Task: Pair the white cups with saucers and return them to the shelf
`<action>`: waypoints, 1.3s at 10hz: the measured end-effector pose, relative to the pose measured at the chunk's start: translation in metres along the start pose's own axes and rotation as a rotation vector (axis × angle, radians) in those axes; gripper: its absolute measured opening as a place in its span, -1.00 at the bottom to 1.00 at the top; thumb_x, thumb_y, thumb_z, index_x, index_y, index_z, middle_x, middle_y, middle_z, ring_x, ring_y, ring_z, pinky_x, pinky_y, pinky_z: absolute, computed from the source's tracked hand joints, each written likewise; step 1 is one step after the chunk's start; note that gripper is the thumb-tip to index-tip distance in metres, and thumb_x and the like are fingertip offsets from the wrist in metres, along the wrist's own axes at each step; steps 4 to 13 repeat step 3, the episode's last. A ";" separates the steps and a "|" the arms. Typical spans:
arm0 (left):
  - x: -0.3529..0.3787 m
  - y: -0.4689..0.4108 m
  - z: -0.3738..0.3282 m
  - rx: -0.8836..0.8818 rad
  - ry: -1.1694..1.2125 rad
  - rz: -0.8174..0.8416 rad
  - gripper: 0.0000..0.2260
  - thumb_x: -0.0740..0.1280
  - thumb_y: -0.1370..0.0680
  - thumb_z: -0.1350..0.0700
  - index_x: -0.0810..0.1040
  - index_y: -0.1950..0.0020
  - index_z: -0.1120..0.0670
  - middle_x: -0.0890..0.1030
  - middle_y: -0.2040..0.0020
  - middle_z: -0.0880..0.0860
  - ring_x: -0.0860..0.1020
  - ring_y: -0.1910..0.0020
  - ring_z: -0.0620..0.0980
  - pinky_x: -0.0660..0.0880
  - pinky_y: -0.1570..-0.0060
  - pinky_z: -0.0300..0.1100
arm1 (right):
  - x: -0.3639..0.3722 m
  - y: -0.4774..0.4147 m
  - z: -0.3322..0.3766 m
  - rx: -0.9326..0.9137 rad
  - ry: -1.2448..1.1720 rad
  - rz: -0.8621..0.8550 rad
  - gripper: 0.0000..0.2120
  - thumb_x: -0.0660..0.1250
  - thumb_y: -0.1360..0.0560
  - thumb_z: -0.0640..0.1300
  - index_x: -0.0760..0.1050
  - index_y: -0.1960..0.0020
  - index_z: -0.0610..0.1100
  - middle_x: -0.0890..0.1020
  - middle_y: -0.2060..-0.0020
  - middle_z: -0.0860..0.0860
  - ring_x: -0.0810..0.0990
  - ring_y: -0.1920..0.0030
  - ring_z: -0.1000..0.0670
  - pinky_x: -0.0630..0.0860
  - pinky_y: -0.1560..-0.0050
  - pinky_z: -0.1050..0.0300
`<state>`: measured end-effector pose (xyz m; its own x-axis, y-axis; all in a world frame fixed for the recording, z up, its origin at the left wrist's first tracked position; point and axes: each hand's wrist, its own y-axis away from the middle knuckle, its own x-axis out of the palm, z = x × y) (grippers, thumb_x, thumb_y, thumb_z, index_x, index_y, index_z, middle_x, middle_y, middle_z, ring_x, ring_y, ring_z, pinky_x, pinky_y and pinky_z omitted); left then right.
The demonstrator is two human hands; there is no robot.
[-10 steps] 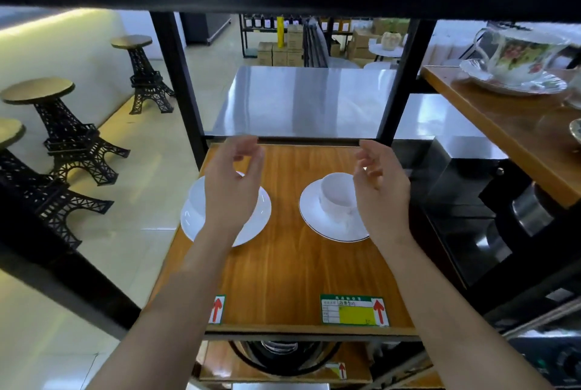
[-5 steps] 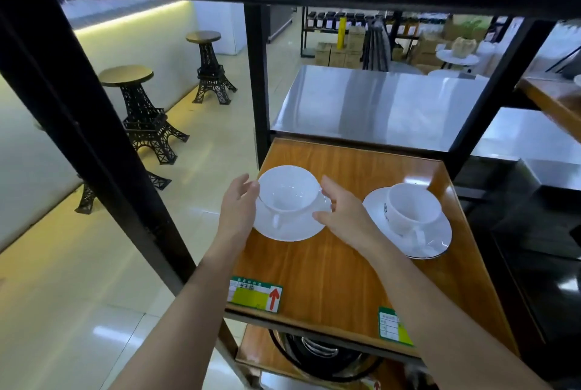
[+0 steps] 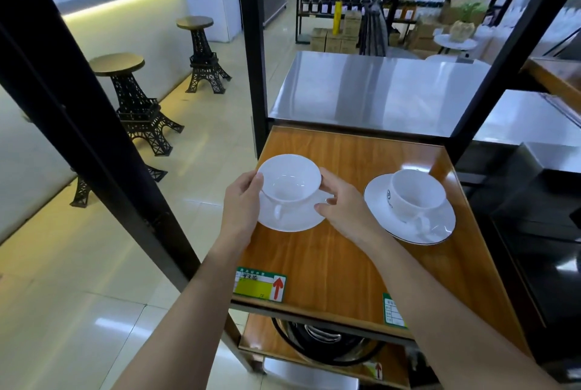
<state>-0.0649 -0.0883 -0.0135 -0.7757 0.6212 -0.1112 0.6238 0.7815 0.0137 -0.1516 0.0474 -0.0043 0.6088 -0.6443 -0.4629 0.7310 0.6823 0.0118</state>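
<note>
Head view. Wooden shelf (image 3: 339,251) in a black frame, steel table (image 3: 377,90) behind it. Two white sets on the shelf. Left set: cup (image 3: 290,179) on saucer (image 3: 294,219), handle toward the camera. Right set: second cup (image 3: 415,194) on a dark-rimmed saucer (image 3: 437,232), standing well apart from the first, untouched.

Writing: the second cup carries a small dark logo on its wall, too small to read. Green tag (image 3: 260,283) on the shelf's front edge has a yellow field and a red up-arrow; its printed and handwritten characters are not legible. A second green tag (image 3: 393,311) further right is partly hidden by the right forearm. A third arrow tag shows on the lower shelf beside a black pot (image 3: 327,342).

Left hand (image 3: 242,210): fingers curled round the left rim of the cup and saucer, gripping the set. Right hand (image 3: 342,207): thumb and fingers pinching the right side, thumb at the saucer edge, fingertips against the cup wall.

Against 0.5 s ago: both hands were at the same set, now closed in tighter on it. The set sits about where it did on the shelf. Camera has tilted up; more of the shop and two stools (image 3: 138,100) show.
</note>
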 end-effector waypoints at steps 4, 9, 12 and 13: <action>-0.003 0.003 0.003 0.018 -0.019 -0.038 -0.66 0.17 -0.60 -0.01 0.48 -0.31 0.09 0.56 -0.21 0.03 0.51 -0.17 -0.01 0.46 -0.05 -0.19 | -0.004 0.015 0.003 0.058 0.024 -0.113 -0.37 0.33 -0.50 -0.24 0.16 -0.49 -0.03 0.39 -0.40 -0.02 0.40 -0.35 -0.05 0.41 -0.27 0.05; -0.003 0.003 0.003 0.018 -0.019 -0.038 -0.66 0.17 -0.60 -0.01 0.48 -0.31 0.09 0.56 -0.21 0.03 0.51 -0.17 -0.01 0.46 -0.05 -0.19 | -0.004 0.015 0.003 0.058 0.024 -0.113 -0.37 0.33 -0.50 -0.24 0.16 -0.49 -0.03 0.39 -0.40 -0.02 0.40 -0.35 -0.05 0.41 -0.27 0.05; -0.003 0.003 0.003 0.018 -0.019 -0.038 -0.66 0.17 -0.60 -0.01 0.48 -0.31 0.09 0.56 -0.21 0.03 0.51 -0.17 -0.01 0.46 -0.05 -0.19 | -0.004 0.015 0.003 0.058 0.024 -0.113 -0.37 0.33 -0.50 -0.24 0.16 -0.49 -0.03 0.39 -0.40 -0.02 0.40 -0.35 -0.05 0.41 -0.27 0.05; -0.003 0.003 0.003 0.018 -0.019 -0.038 -0.66 0.17 -0.60 -0.01 0.48 -0.31 0.09 0.56 -0.21 0.03 0.51 -0.17 -0.01 0.46 -0.05 -0.19 | -0.004 0.015 0.003 0.058 0.024 -0.113 -0.37 0.33 -0.50 -0.24 0.16 -0.49 -0.03 0.39 -0.40 -0.02 0.40 -0.35 -0.05 0.41 -0.27 0.05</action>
